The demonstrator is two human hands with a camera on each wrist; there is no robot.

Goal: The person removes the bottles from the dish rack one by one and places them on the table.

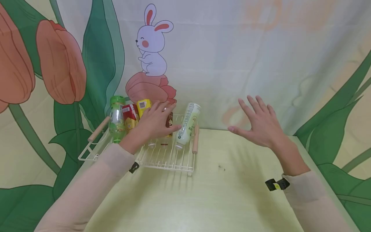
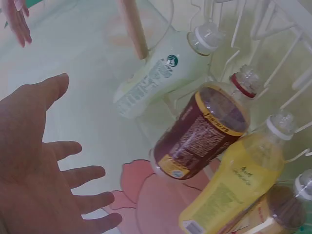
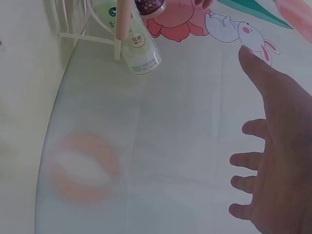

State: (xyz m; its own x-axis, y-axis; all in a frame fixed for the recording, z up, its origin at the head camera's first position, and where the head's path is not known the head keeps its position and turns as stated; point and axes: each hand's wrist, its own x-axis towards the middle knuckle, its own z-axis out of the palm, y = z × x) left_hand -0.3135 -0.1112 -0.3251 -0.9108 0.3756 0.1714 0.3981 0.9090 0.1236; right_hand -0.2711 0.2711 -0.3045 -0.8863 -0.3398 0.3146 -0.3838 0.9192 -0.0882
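Observation:
My left hand [image 1: 157, 120] hovers over a white wire rack [image 1: 165, 166] with wooden handles, fingers spread and holding nothing. In the rack several drink bottles lie tilted, caps towards me: a pale green-and-white bottle [image 1: 189, 124], a dark-labelled bottle [image 2: 200, 129] and a yellow bottle [image 2: 239, 175]. Left of these are a red-and-yellow-labelled bottle [image 1: 130, 114] and a green bottle [image 1: 117, 119]. In the head view the left hand partly hides the middle bottles; the left wrist view shows it apart from them. My right hand [image 1: 261, 124] is raised above the table's right side, fingers spread, holding nothing.
The rack stands at the back left of the pale table [image 1: 203, 196]. Behind it hangs a curtain [image 1: 214, 71] printed with a rabbit and tulips. Small dark specks [image 1: 221, 168] lie on the table right of the rack.

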